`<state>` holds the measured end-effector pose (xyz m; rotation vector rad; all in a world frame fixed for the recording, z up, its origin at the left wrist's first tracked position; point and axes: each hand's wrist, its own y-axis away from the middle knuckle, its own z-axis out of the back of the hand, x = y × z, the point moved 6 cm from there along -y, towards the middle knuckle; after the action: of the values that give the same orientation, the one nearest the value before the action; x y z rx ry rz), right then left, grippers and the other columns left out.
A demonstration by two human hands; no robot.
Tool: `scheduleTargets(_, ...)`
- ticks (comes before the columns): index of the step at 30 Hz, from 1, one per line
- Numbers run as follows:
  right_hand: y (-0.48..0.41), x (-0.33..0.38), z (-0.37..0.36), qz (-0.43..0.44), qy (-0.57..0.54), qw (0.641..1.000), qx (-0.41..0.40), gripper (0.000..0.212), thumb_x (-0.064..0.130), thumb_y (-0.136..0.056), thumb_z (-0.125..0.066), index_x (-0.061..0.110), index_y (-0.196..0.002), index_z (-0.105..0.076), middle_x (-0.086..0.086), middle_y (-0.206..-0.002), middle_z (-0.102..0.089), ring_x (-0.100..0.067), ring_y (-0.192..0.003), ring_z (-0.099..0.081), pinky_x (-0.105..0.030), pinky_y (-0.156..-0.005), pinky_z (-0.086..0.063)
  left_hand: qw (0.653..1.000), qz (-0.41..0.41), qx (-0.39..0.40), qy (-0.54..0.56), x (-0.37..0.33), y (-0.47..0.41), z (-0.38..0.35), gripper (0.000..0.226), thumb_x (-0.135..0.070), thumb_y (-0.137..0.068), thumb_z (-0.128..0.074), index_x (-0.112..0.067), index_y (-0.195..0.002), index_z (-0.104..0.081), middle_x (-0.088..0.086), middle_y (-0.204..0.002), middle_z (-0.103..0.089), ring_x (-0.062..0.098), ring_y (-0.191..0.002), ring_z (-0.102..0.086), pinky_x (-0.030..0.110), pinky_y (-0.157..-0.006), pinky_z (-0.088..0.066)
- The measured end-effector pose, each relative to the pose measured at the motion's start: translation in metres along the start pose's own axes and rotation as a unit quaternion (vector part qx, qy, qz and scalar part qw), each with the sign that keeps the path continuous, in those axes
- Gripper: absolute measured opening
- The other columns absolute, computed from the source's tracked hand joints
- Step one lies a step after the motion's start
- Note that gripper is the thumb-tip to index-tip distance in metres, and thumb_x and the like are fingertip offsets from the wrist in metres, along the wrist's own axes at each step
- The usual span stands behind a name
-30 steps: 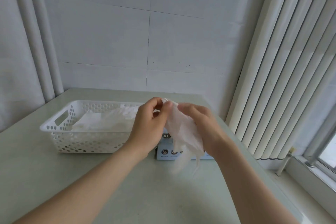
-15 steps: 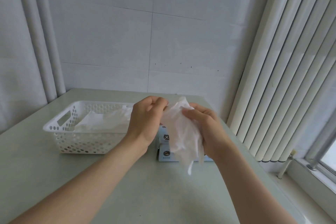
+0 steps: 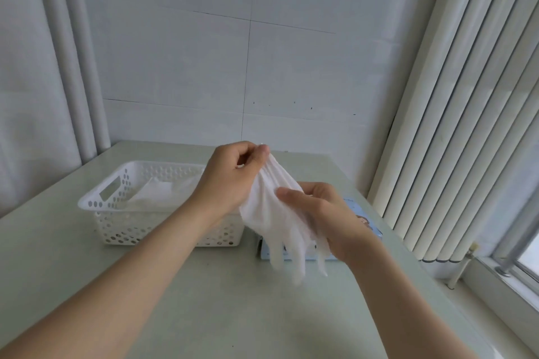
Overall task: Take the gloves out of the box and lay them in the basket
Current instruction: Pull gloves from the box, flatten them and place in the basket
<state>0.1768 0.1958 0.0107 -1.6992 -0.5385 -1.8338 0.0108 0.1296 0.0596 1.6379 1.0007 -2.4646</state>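
Both hands hold one thin white glove (image 3: 271, 213) in the air above the table (image 3: 233, 306). High up, the left hand (image 3: 230, 181) pinches its cuff end between thumb and fingertips. The right hand (image 3: 329, 213) curls around its middle, and the glove's fingers dangle in front of the blue box (image 3: 372, 232). This looks like straightening before laying it down. Next it must travel left over the rim of the white basket (image 3: 96, 198), just beside the box, where other gloves (image 3: 157, 194) lie. That path looks unobstructed; window blinds (image 3: 452, 125) crowd the right.

No legible text, brand or number; box (image 3: 372, 227) top partly visible, small printed graphic only; its lettering too blurred to read.
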Motion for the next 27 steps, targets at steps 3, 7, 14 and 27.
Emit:
scheduleTargets(3,0.002,0.0,0.002,-0.013,-0.009,1.0,-0.004,0.045,0.03,-0.093,-0.077,-0.014,-0.089,-0.066,-0.018,-0.076,-0.063,-0.029,-0.064,-0.06,-0.034,-0.061,-0.046,1.0,0.005,-0.027,-0.012,0.003,-0.006,0.014,0.045,-0.043,-0.108,-0.052,-0.005,-0.086,-0.064,-0.002,-0.065,-0.042,0.012,-0.062,-0.04,0.028,-0.061,-0.035)
scheduleTargets(7,-0.001,0.005,0.0,0.011,-0.089,0.995,-0.045,0.034,0.033,-0.099,-0.07,0.0,-0.095,-0.075,-0.01,-0.074,-0.068,-0.022,-0.064,-0.065,-0.027,-0.061,-0.05,0.996,0.06,-0.068,0.005,0.014,-0.015,0.034,0.042,-0.04,-0.109,-0.048,-0.009,-0.08,-0.049,-0.004,-0.065,-0.032,0.012,-0.058,-0.032,0.027,-0.055,-0.03)
scheduleTargets(14,-0.026,-0.004,-0.013,-0.032,-0.097,0.986,-0.134,0.047,0.039,-0.104,-0.066,-0.007,-0.1,-0.071,-0.008,-0.071,-0.059,-0.012,-0.054,-0.058,-0.025,-0.05,-0.047,0.975,0.2,-0.085,0.054,0.041,-0.023,0.059,0.024,-0.027,-0.108,-0.042,-0.011,-0.106,-0.06,0.003,-0.082,-0.052,0.022,-0.073,-0.048,0.034,-0.065,-0.046)
scheduleTargets(27,-0.094,0.026,-0.067,-0.027,0.234,0.964,-0.125,0.033,0.03,-0.108,-0.057,0.003,-0.102,-0.075,-0.012,-0.067,-0.074,-0.017,-0.046,-0.069,-0.021,-0.049,-0.052,0.93,0.243,-0.098,-0.258,0.099,-0.027,0.132,0.024,-0.03,-0.11,-0.029,-0.01,-0.121,-0.037,0.015,-0.103,-0.055,0.036,-0.085,-0.057,0.039,-0.062,-0.049)
